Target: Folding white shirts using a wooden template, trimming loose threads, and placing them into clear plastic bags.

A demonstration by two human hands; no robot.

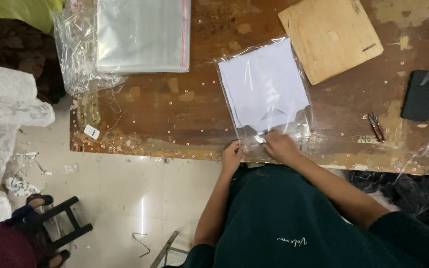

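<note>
The folded white garment point(264, 84) already sits inside the clear bag point(301, 126); both hands, left point(232, 155) and right point(280, 146), seemingly pinch its open near edge on the tabletop point(175, 109).

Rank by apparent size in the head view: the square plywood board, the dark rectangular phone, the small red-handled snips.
1. Square plywood board, clearly largest.
2. Dark rectangular phone.
3. Small red-handled snips, smallest.
All lie on one tabletop, so camera nearness hardly matters.

Clear bag point(266, 89) with white garment mid-table; clear bag stack point(142, 32) upper left
</note>
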